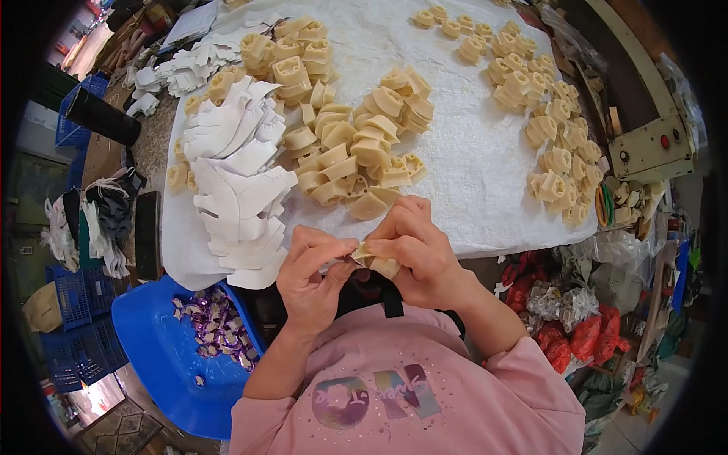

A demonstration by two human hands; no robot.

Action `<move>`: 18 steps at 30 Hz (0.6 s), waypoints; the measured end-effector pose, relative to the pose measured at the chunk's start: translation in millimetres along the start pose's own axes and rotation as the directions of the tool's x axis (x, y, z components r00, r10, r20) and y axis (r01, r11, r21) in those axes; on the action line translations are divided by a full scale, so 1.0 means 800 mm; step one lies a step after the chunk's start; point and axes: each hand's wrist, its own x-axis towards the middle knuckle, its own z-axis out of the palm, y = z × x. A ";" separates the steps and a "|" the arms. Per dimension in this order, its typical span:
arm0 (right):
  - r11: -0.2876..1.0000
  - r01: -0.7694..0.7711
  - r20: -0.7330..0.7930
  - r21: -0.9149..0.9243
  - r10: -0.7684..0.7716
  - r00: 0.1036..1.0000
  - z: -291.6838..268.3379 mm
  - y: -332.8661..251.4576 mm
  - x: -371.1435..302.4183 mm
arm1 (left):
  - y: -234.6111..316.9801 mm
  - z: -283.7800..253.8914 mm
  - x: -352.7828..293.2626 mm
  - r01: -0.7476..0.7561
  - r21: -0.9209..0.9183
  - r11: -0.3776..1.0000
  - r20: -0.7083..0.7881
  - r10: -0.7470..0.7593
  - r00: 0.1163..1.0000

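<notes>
Close to my body, at the table's near edge, my right hand (415, 254) grips a small beige heel-shaped block (385, 267). My left hand (309, 279) meets it from the other side, thumb and forefinger pinched at the block's edge. Whatever is between those left fingertips is too small and covered to make out. Ahead of my hands lies a heap of similar beige heel-shaped blocks (334, 155), with hollow ends on some. To its left, white cut sheet pieces (243, 189) with notched edges overlap in a long stack.
More beige blocks (557, 163) line the right side of the white-covered table (478, 189). A blue basin (163, 379) with shiny purple pieces (216, 326) stands low at left. Red bags (584, 337) are at right, below a metal control box (652, 148). A black phone-like slab (148, 235) lies left.
</notes>
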 end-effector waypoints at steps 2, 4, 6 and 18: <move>0.998 -0.017 0.032 0.061 0.015 0.999 -0.005 0.001 -0.002 | 0.003 0.002 0.002 -0.059 0.062 0.996 0.030 0.057 0.998; 0.998 -0.021 0.045 0.063 0.018 0.999 -0.004 0.001 -0.003 | 0.004 0.004 0.004 -0.118 0.123 0.985 0.062 0.112 0.992; 0.997 -0.024 0.057 0.069 0.020 0.998 -0.004 0.001 -0.004 | 0.004 0.006 0.006 -0.221 0.217 0.951 0.077 0.209 0.975; 0.996 -0.027 0.152 0.083 0.014 0.988 0.002 0.002 -0.011 | 0.019 0.003 0.012 -0.141 0.163 0.977 0.131 0.120 0.984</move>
